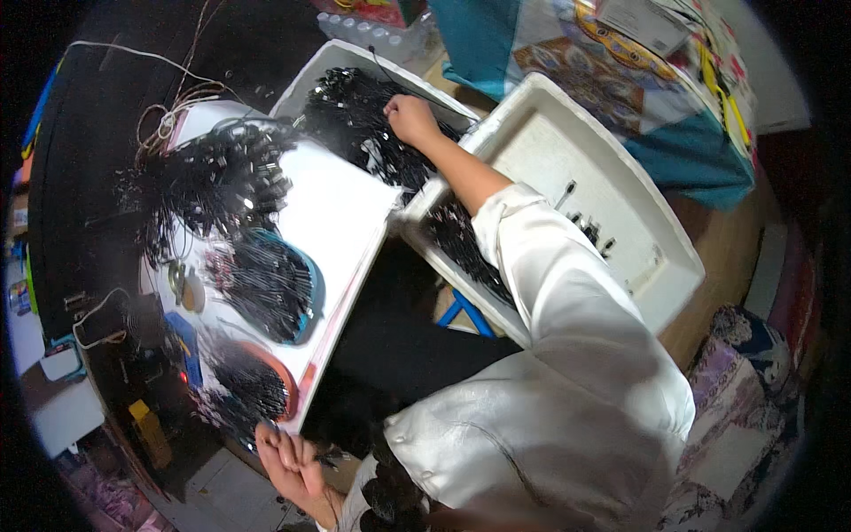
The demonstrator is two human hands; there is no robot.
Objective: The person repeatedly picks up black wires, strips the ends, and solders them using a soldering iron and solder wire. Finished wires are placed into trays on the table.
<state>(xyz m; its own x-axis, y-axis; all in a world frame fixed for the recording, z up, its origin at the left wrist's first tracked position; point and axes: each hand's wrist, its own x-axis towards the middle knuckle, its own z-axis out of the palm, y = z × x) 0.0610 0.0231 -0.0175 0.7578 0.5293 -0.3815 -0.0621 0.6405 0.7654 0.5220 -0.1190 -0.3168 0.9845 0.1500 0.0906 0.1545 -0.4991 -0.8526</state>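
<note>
Reaching across the body, the right hand (409,115) rests in the far white foam tray (330,64), fingers curled down into a dense heap of black cable pieces (355,111); the fingertips are buried in the strands, so it cannot be told whether they have pinched any yet. The left hand (288,461) sits low near the person's lap, fingers closed loosely around a few thin black pieces (326,457) that stick out to the right of the palm. Good practice at this stage appears to be to take a small pinch from the top of the heap, not a deep grab, because the strands lie tangled and a large pull is likely to drag neighbours over the tray wall. Lifting straight up and shaking lightly should free the stragglers. A second white foam tray (660,235), nearly bare apart from a few dark pieces at its middle and a dark pile along its near wall, stands just beside the first, under the white sleeve (550,293). On the white board (341,208) to the left lie a large fanned bundle of black cables (208,182), a blue dish (310,275) and an orange dish (285,377), each heaped with more. Keeping the sleeve clear of the near tray's pile avoids sweeping pieces out.
</note>
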